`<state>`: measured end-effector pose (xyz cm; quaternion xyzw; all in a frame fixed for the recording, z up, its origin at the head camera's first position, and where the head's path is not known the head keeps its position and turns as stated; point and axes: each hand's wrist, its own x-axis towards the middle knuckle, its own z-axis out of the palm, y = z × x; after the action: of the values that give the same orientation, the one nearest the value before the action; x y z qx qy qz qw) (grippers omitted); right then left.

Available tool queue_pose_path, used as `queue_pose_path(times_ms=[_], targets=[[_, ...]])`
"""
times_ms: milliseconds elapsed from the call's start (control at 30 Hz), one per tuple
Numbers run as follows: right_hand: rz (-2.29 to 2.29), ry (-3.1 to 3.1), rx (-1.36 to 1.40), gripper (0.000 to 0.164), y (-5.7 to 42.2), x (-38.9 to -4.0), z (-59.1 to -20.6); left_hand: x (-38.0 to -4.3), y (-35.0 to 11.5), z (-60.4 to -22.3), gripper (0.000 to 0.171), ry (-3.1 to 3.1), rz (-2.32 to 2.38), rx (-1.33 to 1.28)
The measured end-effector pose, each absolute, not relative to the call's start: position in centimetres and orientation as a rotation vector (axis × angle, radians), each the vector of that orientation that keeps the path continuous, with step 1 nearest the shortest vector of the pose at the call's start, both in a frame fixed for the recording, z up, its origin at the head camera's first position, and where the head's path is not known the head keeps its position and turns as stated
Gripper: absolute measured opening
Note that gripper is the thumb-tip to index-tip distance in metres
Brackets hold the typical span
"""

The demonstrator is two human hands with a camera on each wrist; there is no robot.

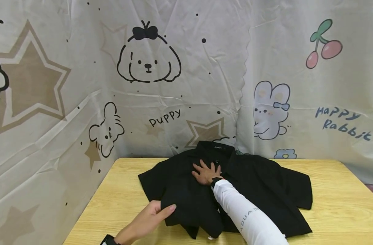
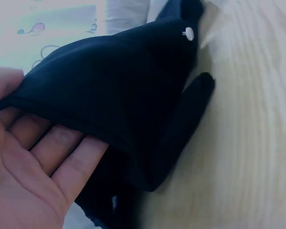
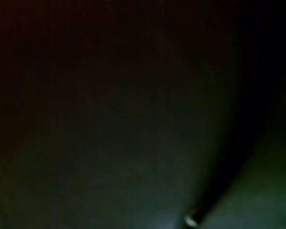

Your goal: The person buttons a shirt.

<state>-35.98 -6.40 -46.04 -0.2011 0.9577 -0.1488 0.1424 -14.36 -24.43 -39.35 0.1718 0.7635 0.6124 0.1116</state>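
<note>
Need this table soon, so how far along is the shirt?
Done: the shirt lies mostly spread on the table, collar at the far end. In hand: the left hand pinches and lifts an edge; the right hand rests on the shirt. Left, it seems: setting that edge down; both sleeves stick out sideways.

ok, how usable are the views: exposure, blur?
Head: left hand and right hand clear, folds faint on the black shirt; left wrist: bluish cast, printed backdrop pale and soft; right wrist: nearly black, only a small pale spot stands out.
</note>
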Motion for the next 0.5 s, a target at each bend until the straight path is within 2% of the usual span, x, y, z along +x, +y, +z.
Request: queue_pose_path(times_ms=[167,333,500], targets=[[-0.436,2.750,-0.599,0.051,-6.39,-36.25,-46.21,-14.00,-24.73,-39.71,0.043,2.199,1.865,0.442],[-0.426,2.722,-0.600,0.052,-6.17,-36.53,-46.41,-13.70,-24.68,-39.48,0.038,2.012,2.028,0.244],[-0.433,2.714,-0.608,0.052,-6.01,-36.55,-46.32,-13.31,-24.52,-39.16,0.033,1.869,2.122,0.330]])
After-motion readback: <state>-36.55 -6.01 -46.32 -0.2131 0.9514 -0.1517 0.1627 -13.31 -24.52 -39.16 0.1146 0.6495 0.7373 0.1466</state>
